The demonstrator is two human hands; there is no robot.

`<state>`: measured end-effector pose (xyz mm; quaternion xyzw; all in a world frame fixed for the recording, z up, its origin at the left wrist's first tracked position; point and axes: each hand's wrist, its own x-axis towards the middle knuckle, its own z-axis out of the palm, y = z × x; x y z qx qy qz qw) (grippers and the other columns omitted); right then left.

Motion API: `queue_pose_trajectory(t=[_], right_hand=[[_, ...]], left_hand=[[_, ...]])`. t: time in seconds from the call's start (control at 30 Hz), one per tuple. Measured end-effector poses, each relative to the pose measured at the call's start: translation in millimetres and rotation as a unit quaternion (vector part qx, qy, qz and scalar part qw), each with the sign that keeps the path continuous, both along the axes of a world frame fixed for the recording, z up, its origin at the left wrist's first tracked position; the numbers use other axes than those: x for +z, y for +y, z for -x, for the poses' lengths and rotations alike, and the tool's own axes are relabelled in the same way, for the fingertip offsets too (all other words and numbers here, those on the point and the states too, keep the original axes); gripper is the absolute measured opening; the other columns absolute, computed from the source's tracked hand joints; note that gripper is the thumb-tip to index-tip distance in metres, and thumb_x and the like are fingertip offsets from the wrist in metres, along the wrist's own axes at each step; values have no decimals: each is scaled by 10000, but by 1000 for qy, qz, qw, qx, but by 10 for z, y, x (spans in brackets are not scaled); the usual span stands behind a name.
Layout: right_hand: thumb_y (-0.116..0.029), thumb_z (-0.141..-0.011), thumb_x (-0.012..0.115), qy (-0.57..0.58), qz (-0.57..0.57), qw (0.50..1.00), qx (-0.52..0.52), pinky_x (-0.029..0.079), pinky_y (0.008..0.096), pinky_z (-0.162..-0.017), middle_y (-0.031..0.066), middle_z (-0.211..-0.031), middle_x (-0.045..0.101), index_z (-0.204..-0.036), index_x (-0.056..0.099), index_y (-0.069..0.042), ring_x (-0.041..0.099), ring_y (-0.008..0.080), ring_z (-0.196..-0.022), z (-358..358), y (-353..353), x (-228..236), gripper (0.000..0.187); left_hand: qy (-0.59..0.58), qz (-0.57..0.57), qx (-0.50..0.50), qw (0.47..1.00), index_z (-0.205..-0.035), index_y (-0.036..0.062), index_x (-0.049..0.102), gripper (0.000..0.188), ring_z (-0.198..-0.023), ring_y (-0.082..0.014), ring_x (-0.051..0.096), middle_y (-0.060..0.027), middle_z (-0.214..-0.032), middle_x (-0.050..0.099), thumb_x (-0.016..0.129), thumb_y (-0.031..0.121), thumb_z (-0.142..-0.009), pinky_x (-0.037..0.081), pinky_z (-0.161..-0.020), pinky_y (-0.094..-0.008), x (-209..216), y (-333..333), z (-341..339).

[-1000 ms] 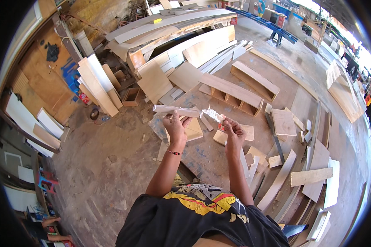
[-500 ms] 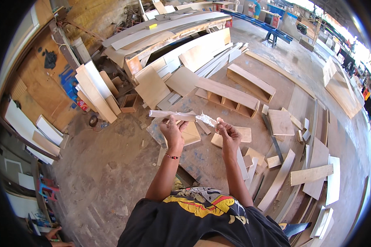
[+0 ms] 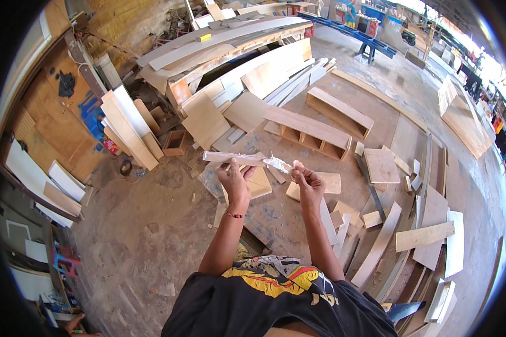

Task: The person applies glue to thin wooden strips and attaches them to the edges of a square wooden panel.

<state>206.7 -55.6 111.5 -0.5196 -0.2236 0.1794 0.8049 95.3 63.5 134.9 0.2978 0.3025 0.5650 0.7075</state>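
My left hand [image 3: 235, 180] is closed around a thin pale strip [image 3: 222, 157], perhaps wood, held level above the floor. At its right end is a crumpled, shredded white wrapping [image 3: 278, 163] with loose bits sticking up. My right hand [image 3: 309, 182] is closed at the far right end of that white part, thumb and fingers pinched together. Whatever lies right inside the pinch is too small to make out. Below the hands, a square board [image 3: 258, 184] and a short plank [image 3: 331, 183] lie on a stained sheet.
Two open wooden box frames [image 3: 309, 132] lie ahead, beyond my hands. Stacked boards [image 3: 208, 121] and a long bench [image 3: 230, 48] stand at the far left. Scattered planks [image 3: 379, 244] cover the right side, with a handsaw [image 3: 405, 310] near my right. Another person's arm [image 3: 73, 326] shows lower left.
Both hands keep their holds on the strip and its white end. A white tuft now stands up higher from the wrapping. The view has shifted slightly.
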Motion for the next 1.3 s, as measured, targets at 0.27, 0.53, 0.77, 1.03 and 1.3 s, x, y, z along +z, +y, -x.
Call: queue_pose_trajectory(t=[0.27, 0.53, 0.77, 1.03, 1.3], right_hand=[[-75, -765, 634, 25, -21, 999, 4, 410, 190, -619, 32, -753, 617, -837, 626, 25, 523, 66, -657, -11, -28, -28, 123], [-68, -769, 622, 11, 12, 1000, 3, 414, 198, -623, 42, -761, 617, -869, 620, 34, 522, 74, -657, -3, -63, -83, 143], [-69, -772, 618, 25, -8, 1000, 6, 429, 203, -640, 52, -781, 618, -885, 614, 41, 545, 86, -670, -52, -6, -100, 157], [-73, -773, 631, 55, -41, 998, 17, 441, 210, -652, 50, -791, 618, -868, 617, 26, 552, 87, -677, -51, -24, -77, 139], [-70, -770, 634, 71, -74, 994, 33, 447, 209, -644, 60, -806, 618, -877, 611, 31, 556, 106, -666, -68, 18, -191, 149]], left_hand=[[-22, -1, -3, 1000, -1051, -35, 330, 234, -837, -323, 583, -174, -986, 463, 422, 99, -883, 563, -699, -391, -50, 89, 52], [-14, -6, -1, 1000, -1057, -37, 307, 245, -846, -325, 579, -177, -990, 458, 420, 94, -884, 564, -698, -395, -97, 123, 44], [-17, 5, 2, 1000, -1045, -43, 312, 236, -803, -320, 588, -184, -980, 461, 415, 96, -885, 567, -685, -389, -16, -4, -41], [17, 21, -22, 999, -994, -67, 392, 194, -846, -295, 589, -193, -964, 511, 386, 103, -901, 554, -723, -370, 12, 7, -17], [-9, 23, -62, 998, -991, -62, 386, 191, -842, -290, 594, -194, -966, 515, 384, 106, -901, 553, -730, -357, 62, -27, -85]])
